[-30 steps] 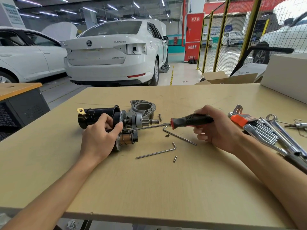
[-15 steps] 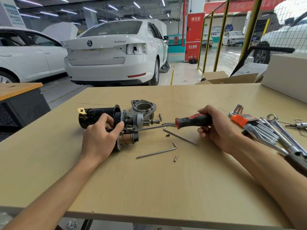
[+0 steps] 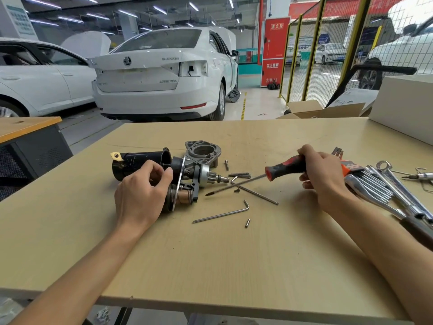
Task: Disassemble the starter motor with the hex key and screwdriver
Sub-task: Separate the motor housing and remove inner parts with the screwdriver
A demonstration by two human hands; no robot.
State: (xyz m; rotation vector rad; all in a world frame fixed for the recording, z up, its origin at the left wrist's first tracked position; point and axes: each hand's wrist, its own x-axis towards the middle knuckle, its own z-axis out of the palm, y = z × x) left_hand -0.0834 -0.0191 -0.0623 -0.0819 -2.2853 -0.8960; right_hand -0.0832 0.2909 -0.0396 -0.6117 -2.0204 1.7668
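Observation:
The starter motor [image 3: 187, 174] lies partly taken apart on the wooden table [image 3: 210, 266], its black body to the left and its pinion shaft pointing right. My left hand [image 3: 143, 193] grips its black body from the near side. My right hand [image 3: 321, 174] holds the red-and-black handle of the screwdriver [image 3: 284, 170]; the shaft slants down-left, its tip clear of the motor. Behind the motor lies the separated grey aluminium nose housing [image 3: 203, 152]. Two loose hex keys [image 3: 222, 213] [image 3: 255, 192] lie on the table between my hands.
Small bolts and pins [image 3: 240, 175] lie scattered right of the motor. A hex key set in an orange holder [image 3: 351, 170], wrenches [image 3: 393, 181] and other tools crowd the right side. A white box [image 3: 405, 104] stands at the back right. White cars are parked beyond the table.
My right hand has drawn the screwdriver back to the right, so its tip has left the motor. My left hand stays on the motor body.

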